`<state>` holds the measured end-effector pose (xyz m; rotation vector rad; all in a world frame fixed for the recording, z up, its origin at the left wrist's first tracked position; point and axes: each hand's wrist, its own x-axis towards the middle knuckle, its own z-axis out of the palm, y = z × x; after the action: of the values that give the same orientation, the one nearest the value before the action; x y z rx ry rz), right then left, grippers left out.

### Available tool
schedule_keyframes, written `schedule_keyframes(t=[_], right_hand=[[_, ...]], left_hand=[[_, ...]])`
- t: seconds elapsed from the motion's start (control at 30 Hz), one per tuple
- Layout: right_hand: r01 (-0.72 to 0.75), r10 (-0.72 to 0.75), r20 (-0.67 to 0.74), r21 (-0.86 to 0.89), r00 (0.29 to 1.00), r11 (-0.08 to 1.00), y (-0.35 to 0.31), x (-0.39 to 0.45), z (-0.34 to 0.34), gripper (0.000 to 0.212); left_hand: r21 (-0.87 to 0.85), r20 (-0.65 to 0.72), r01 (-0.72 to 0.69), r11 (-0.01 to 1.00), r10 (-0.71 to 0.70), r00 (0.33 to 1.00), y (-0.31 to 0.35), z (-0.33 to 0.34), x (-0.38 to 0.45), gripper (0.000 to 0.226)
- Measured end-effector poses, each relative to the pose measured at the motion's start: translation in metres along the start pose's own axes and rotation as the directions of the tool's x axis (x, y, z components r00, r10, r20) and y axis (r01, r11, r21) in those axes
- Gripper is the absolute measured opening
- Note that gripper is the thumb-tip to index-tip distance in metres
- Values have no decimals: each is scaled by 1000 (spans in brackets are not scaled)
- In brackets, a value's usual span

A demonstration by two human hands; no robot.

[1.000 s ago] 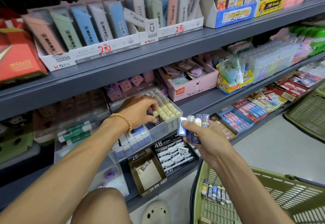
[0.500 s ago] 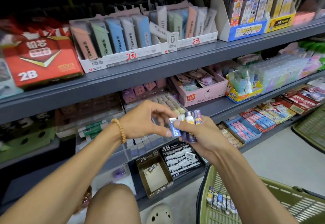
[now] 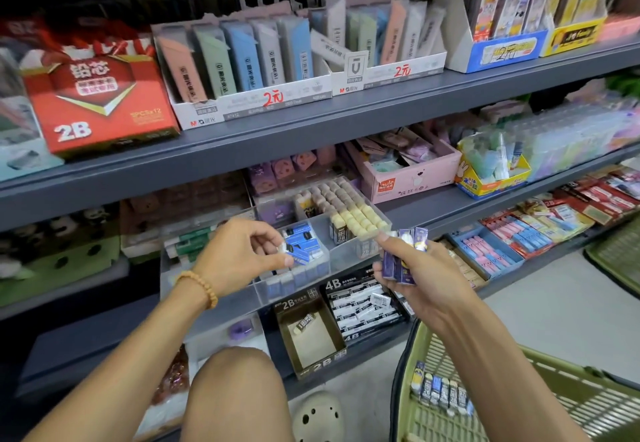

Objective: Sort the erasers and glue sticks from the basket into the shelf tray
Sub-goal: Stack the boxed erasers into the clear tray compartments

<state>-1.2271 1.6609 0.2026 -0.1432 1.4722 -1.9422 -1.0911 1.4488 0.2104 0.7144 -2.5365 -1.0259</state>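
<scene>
The left hand [image 3: 242,254] is pinching 1 blue eraser [image 3: 297,251] over the clear shelf tray [image 3: 349,251], while the right hand [image 3: 426,278] beside it is gripping several purple erasers [image 3: 403,258].

Blue eraser [image 3: 297,251] pinched over the clear tray [image 3: 346,254] — purple erasers [image 3: 403,258] fanned upright beside it; more lie in the green basket [image 3: 554,403].

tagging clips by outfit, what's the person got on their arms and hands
Both forearms are bare: no sleeves or gloves show. The left wrist carries a bracelet of small round tan beads on a single strand. The left hand and right hand have no rings that I can see, and the right wrist is bare. Fingernails look short and unpainted.
</scene>
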Motion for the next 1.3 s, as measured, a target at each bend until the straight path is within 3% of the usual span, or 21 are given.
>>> schedule_keyframes(t=[0.1,0.3,0.57,0.63,0.73,0.8,0.9,1.03,1.17,1.3], right_hand=[[3,-3,6,-20,1000,1000,2,2,0,4],[-19,21,19,-99,1000,995,9,7,-2,6],[15,-8,107,-65,994,998,16,3,4,9],[25,-20,140,-35,990,999,15,2,6,9],[36,-40,171,24,984,999,14,2,9,9],[35,-46,198,55,979,998,14,4,12,4],[59,-77,232,80,970,995,13,8,15,20],[126,-136,279,54,951,991,8,12,20,21],[161,-161,255,22,953,987,2,15,25,35],[181,-172,216,-20,961,983,0,18,28,30]], left_hand=[[154,20,-19,988,16,1000,3,6,-1,20],[188,216,-26,982,-15,976,10,-5,5,9],[211,153,-69,975,37,988,6,6,12,16],[157,102,-61,986,45,994,9,5,10,14],[-53,31,-94,994,95,995,24,7,6,10],[-175,75,-102,979,117,990,37,13,3,10],[-274,170,-76,959,126,977,49,23,4,17],[-413,277,6,911,119,954,54,26,10,34],[-458,299,-13,889,168,940,57,26,14,43],[-449,292,-26,893,175,940,55,25,15,37]])
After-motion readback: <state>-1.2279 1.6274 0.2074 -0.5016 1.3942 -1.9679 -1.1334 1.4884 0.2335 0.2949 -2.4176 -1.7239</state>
